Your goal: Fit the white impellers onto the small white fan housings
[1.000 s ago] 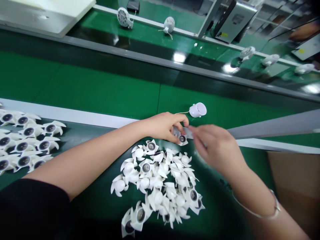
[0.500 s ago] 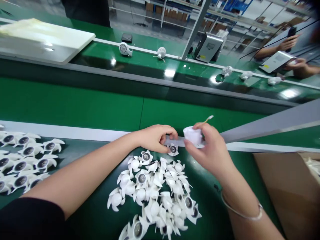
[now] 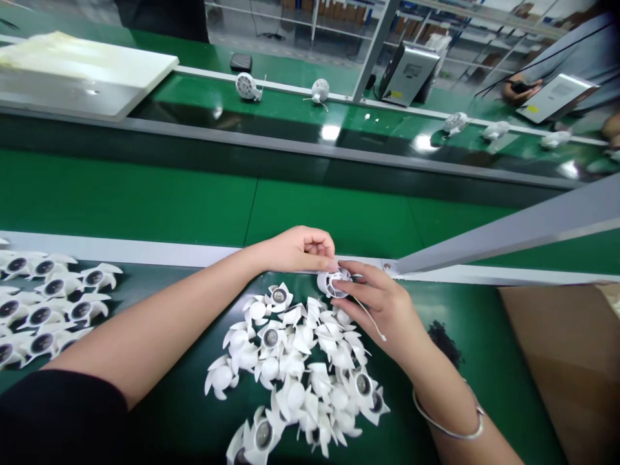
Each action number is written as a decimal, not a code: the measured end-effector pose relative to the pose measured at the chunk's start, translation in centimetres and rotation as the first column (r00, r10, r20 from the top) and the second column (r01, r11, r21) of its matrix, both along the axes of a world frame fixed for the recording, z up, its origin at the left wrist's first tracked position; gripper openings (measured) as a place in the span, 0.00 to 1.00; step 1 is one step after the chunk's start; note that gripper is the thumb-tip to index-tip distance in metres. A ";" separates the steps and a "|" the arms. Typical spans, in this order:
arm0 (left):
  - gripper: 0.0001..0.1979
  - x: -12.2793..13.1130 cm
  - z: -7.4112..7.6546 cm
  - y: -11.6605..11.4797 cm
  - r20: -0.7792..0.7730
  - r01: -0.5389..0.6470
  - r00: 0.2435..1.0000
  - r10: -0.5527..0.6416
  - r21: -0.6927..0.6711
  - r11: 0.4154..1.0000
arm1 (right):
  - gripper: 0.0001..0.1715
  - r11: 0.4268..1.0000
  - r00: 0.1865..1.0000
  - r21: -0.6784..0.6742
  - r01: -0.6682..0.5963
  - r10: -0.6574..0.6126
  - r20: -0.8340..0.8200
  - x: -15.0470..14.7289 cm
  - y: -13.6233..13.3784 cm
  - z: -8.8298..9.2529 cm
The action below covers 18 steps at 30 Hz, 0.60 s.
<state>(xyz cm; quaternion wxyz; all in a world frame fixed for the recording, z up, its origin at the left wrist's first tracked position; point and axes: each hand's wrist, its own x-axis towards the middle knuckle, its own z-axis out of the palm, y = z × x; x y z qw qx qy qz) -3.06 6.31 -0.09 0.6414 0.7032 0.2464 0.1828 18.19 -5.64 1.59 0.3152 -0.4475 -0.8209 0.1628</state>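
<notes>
Nearest you, a loose pile of white fan blades (image 3: 293,371) is covering part of the green tabletop (image 3: 477,329), with several dark hubs facing up. Your black sleeve (image 3: 58,420) is filling the lower left corner, a cardboard box (image 3: 547,349) is standing at the right, and rows of fan blades (image 3: 43,315) are lying to the left of your left forearm.

Just beyond the pile, a small white housing (image 3: 333,283) is sitting between your hands, its ribbed open face pointing partly toward you. It is looking short and round, so no clear long axis is showing. Your right hand (image 3: 382,300) is the nearer one, reaching in from the right and pinching the housing in its fingertips; a thin wire (image 3: 372,318) is trailing from there toward your right wrist. Your left hand (image 3: 303,250) is lying up and to the left of the housing, fingers curling inward, thumb pointing at its upper edge. Whether that thumb is touching or gripping anything, I cannot tell.

Behind both hands a white rail (image 3: 121,245) is running across, then a green belt (image 3: 203,200). Farther off, white fan units (image 3: 248,87) are standing along another line.
</notes>
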 end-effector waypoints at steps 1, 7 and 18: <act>0.17 0.0 0.0 0.0 -0.025 0.004 1.000 -0.004 -0.002 1.000 | 0.12 1.000 1.000 0.000 -0.004 0.004 0.022 -0.1 -0.1 -0.1; 0.11 0.3 1.8 0.2 -0.140 0.041 0.989 -0.047 -0.049 0.998 | 0.11 0.994 0.997 -0.089 0.058 -0.052 0.065 -1.1 0.2 0.1; 0.15 -1.3 1.2 0.2 -0.159 0.367 0.926 -0.344 0.159 0.916 | 0.12 0.984 0.999 -0.173 0.034 -0.032 0.013 1.7 0.7 0.2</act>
